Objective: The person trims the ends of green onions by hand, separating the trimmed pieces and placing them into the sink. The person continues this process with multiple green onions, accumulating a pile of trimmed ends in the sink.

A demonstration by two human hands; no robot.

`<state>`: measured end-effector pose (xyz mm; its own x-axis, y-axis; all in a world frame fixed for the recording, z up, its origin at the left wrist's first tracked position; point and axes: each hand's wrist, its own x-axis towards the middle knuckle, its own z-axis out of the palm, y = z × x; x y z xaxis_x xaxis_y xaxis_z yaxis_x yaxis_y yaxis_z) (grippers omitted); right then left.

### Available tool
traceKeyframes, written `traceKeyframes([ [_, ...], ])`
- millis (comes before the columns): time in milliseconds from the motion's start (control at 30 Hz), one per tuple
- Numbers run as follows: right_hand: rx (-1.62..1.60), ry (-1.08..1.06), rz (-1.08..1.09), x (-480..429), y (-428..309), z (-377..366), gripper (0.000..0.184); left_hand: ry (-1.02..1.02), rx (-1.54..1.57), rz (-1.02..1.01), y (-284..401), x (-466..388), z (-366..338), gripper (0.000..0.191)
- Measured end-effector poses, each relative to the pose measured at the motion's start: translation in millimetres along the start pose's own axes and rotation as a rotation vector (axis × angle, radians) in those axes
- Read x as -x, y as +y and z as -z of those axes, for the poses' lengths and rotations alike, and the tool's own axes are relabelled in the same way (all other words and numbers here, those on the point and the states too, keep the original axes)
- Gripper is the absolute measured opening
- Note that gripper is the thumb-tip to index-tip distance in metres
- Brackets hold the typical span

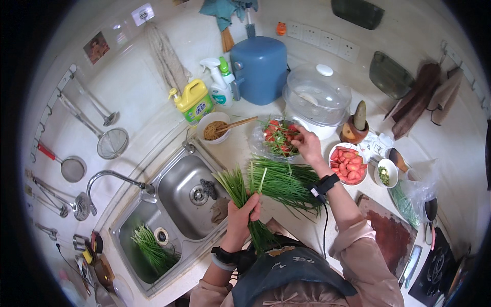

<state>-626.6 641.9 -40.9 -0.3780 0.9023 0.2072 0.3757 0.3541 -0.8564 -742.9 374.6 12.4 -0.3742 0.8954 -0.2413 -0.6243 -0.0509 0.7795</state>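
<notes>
My left hand (244,215) grips a bunch of green chives (234,186), pale stem ends up, in front of my apron. More chives (284,184) lie spread on the counter just beyond it. My right hand (307,144) is over the right side of a bowl lined with clear plastic (257,144). Red scraps (274,130) and thin green trimmings (282,144) fill that bowl. A thin green strand reaches my right fingertips; whether they pinch it is unclear. A third heap of chives (153,245) sits in the smaller sink basin.
Left is a double steel sink (180,180) with a faucet (115,174). Around the bowl stand noodles with chopsticks (216,130), a steamer (318,96), a mortar (353,130) and a plate of sliced red pieces (347,163). A cutting board (387,234) and a knife (410,264) lie right.
</notes>
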Motion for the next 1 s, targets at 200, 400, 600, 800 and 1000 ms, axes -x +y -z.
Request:
traceKeyframes([
  [200, -0.41, -0.199, 0.095, 33, -21, 4, 0.029, 0.047, -0.05, -0.006, -10, 4, 0, 0.011],
  [400, -0.619, -0.463, 0.063, 126, -96, 18, 0.02, -0.023, -0.127, 0.03, -18, 3, -21, 0.01],
  [600, -0.875, -0.18, -0.038, 122, -90, 53, 0.04, -0.127, -0.147, 0.023, -24, 4, -38, 0.009],
  [800, -0.737, -0.366, -0.008, 151, -89, 50, 0.035, -0.185, -0.165, 0.006, -35, 5, -56, 0.016],
  [1000, -0.935, -0.171, -0.126, 136, -95, 91, 0.024, -0.176, -0.151, -0.014, -36, -1, -42, 0.025],
])
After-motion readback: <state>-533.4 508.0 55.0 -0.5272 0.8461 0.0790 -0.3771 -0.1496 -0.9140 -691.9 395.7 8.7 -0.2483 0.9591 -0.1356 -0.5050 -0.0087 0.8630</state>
